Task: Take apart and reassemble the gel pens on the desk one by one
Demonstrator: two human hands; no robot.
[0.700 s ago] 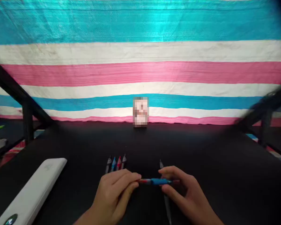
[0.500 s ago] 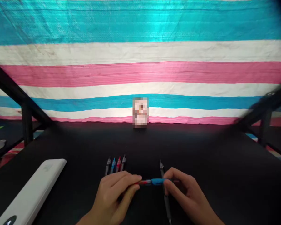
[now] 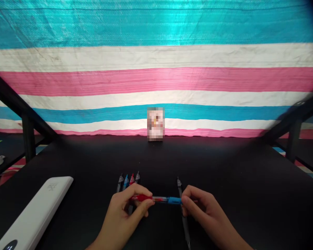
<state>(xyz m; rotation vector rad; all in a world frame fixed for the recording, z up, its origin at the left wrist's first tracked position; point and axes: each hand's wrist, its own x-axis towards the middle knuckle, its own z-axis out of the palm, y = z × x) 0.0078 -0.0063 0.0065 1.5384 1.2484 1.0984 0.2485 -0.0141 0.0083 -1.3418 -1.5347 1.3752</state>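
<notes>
With our left hand [image 3: 120, 215], we are pinching the red end of a slim plastic pen with a clear middle and a blue grip [image 3: 160, 199], the thumb and forefinger closing on it and the other fingers curling loosely below. With our right hand [image 3: 207, 210], we are gripping the same pen at its blue end, the thumb and forefinger meeting near the tip, which our fingers are mostly hiding. We are holding the pen nearly level between our hands, its clear middle and part of the blue grip showing in the gap. Beneath the right fingertips, a clear-and-grey plastic pen [image 3: 185, 227] is lying lengthwise on the black flat tabletop [image 3: 224, 166]. Just beyond our left hand, four upright-clipped black, blue and red pens [image 3: 126, 181] are lying side by side, their lower parts partly hidden.
</notes>
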